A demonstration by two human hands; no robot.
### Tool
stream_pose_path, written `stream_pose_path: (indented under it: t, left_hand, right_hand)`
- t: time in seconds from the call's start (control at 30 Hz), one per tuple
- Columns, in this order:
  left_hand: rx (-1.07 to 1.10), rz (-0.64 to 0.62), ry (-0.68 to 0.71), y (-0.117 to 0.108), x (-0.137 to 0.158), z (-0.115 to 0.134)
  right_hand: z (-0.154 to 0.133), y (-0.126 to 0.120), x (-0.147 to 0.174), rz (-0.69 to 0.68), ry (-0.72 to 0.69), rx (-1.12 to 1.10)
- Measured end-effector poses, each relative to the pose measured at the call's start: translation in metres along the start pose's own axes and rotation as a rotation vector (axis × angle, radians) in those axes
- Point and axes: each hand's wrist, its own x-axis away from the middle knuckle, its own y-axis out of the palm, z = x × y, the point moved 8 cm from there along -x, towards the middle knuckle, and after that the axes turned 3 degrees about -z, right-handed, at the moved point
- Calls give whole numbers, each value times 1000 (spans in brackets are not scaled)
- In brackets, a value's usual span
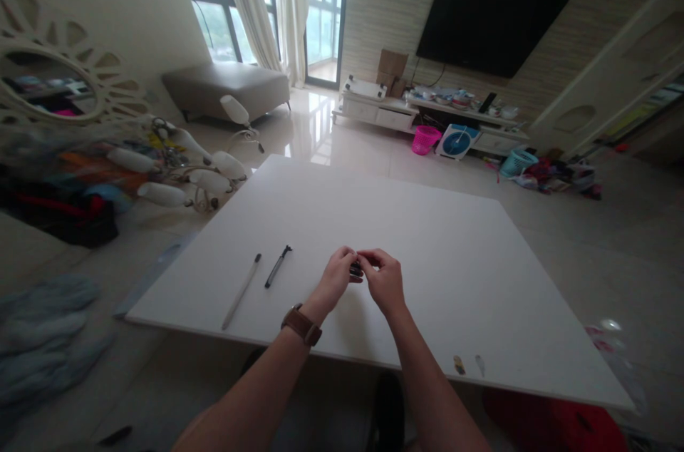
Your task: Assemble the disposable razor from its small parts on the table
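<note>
Above the middle of the white table (427, 238), my left hand (338, 274) and my right hand (383, 276) meet with their fingertips together. Between them is a small dark object (355, 269), mostly covered by the fingers, so its kind does not show. Both hands are closed around it. A brown watch strap circles my left wrist. Left of the hands lies a black-and-grey razor-like tool (276, 268) with a short angled head. Farther left rests a long, thin white stick (240, 294) with a dark tip.
At the table's near right edge lie a small yellowish piece (459, 365) and a clear piece (479, 366). A chandelier (214, 177) with white shades stands close by the table's left side. Beyond are a pink basket (426, 140), a blue fan (457, 141) and a low TV cabinet (368, 112).
</note>
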Motion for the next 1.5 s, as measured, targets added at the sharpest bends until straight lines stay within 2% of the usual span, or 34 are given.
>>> stream_pose_path:
  t: [0.43,0.67,0.87,0.97,1.23,1.5]
  left_hand:
    - [16,-66,-16,-4,-6,-5]
    - [-17,-102,4,-1,-1,-4]
    - [-17,-108,-7,0,0,-3]
    - [31,-90,-23,-1,-2,-3]
    - [60,-15,-54,-10,-7,-3]
    - [30,8,-35,-13,-3,-5]
  right_hand:
    - [3,5,-6,-22,-8,39]
    - [9,3,-3,-9,62,-20]
    - [7,1,-3,12,66,-21]
    - [6,3,-4,-1,58,-33]
    - [-4,11,-5,-107,-72,-12]
    - [-9,13,0,-127,-96,24]
